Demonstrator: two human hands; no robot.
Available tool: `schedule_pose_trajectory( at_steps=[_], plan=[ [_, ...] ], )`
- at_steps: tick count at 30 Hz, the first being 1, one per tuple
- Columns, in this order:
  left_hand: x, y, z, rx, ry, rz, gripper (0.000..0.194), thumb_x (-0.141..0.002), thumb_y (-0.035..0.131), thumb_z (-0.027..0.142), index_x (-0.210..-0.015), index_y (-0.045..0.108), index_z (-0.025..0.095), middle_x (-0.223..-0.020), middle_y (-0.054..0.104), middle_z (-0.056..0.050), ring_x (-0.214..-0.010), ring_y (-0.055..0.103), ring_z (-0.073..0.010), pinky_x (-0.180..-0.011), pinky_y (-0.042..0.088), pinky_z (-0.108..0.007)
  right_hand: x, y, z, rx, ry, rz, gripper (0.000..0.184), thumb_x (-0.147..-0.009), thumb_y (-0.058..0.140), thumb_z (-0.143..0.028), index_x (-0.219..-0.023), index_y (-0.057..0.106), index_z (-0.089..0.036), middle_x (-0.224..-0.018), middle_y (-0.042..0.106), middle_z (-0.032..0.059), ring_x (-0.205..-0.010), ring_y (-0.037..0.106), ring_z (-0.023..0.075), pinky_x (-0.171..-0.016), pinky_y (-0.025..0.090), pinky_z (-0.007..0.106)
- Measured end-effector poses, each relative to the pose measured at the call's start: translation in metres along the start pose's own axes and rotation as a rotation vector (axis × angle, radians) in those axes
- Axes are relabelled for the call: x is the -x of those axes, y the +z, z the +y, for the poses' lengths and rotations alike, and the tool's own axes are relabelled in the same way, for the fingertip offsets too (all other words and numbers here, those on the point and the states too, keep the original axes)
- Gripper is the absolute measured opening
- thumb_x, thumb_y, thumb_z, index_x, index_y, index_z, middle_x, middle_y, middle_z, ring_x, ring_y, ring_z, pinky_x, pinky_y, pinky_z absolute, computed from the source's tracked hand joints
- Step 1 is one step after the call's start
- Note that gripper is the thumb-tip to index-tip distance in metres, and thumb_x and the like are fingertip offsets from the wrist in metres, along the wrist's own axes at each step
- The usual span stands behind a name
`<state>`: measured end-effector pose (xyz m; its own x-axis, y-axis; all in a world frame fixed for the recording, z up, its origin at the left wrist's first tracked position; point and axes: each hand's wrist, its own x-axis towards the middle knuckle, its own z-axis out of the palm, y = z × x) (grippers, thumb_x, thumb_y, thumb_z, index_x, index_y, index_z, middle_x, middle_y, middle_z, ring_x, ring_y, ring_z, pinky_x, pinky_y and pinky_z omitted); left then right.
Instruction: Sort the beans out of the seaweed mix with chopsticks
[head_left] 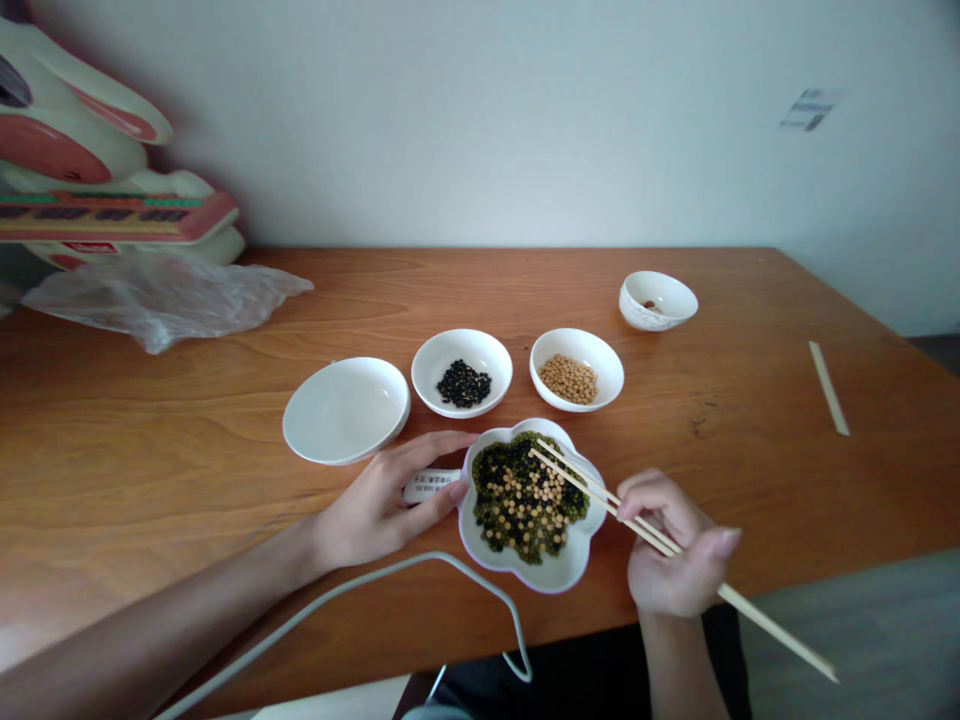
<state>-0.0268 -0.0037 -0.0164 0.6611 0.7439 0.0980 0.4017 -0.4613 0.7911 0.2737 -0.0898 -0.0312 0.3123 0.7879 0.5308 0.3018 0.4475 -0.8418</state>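
Observation:
A white flower-shaped dish [574, 565] with a lilac rim stands near the table's front edge. Inside lie mixed beans [525, 495]: green, black and pale yellow ones. My left hand [386, 500] grips the dish's left rim with thumb and forefinger. A white label with small print [431, 486] shows between those fingers. In my right hand [675, 550] is a pair of wooden chopsticks [780, 635], fingers closed round them. Their tips are over the beans, slightly apart; whether a bean is between them I cannot tell.
Behind the dish stand an empty white bowl [349, 405], a bowl of black beans [427, 375] and a bowl of yellow beans [611, 375]. Farther back is a smaller bowl [637, 315]. A paper strip [829, 388], plastic bag [165, 300], toy keyboard [112, 215] and white cable [375, 572] are around.

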Motion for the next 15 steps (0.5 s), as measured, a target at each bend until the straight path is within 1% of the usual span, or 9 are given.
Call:
schedule_pose_trajectory(
  at_steps=[4, 9, 15],
  plan=[
    [0.0003, -0.0005, 0.0008, 0.001, -0.005, 0.001, 0.051, -0.104, 0.063, 0.035, -0.154, 0.053, 0.027, -0.157, 0.060, -0.009, -0.136, 0.065, -0.0267, -0.115, 0.054, -0.036, -0.0015, -0.0019, -0.0016, -0.029, 0.013, -0.022, 0.079, -0.107, 0.014, -0.070, -0.068, 0.064, -0.022, -0.063, 0.057, 0.0028, -0.062, 0.056, 0.0189, -0.058, 0.041, 0.034],
    [0.0004, -0.0006, 0.0015, -0.003, 0.001, 0.012, 0.049, -0.104, 0.063, 0.035, -0.153, 0.054, 0.027, -0.157, 0.060, -0.008, -0.135, 0.066, -0.0254, -0.115, 0.054, -0.034, -0.0001, -0.0008, -0.0001, -0.024, 0.049, -0.053, 0.080, -0.106, 0.016, -0.073, -0.067, 0.064, -0.021, -0.063, 0.058, 0.0031, -0.060, 0.055, 0.0188, -0.056, 0.040, 0.034],
    [0.0000, -0.0010, 0.0019, -0.009, 0.008, 0.011, 0.052, -0.105, 0.063, 0.035, -0.155, 0.053, 0.026, -0.156, 0.061, -0.010, -0.136, 0.065, -0.0277, -0.116, 0.055, -0.038, 0.0000, 0.0001, -0.0015, -0.008, 0.072, -0.023, 0.081, -0.105, 0.017, -0.074, -0.064, 0.064, -0.021, -0.063, 0.058, 0.0043, -0.061, 0.056, 0.0201, -0.058, 0.041, 0.035]
  ],
)
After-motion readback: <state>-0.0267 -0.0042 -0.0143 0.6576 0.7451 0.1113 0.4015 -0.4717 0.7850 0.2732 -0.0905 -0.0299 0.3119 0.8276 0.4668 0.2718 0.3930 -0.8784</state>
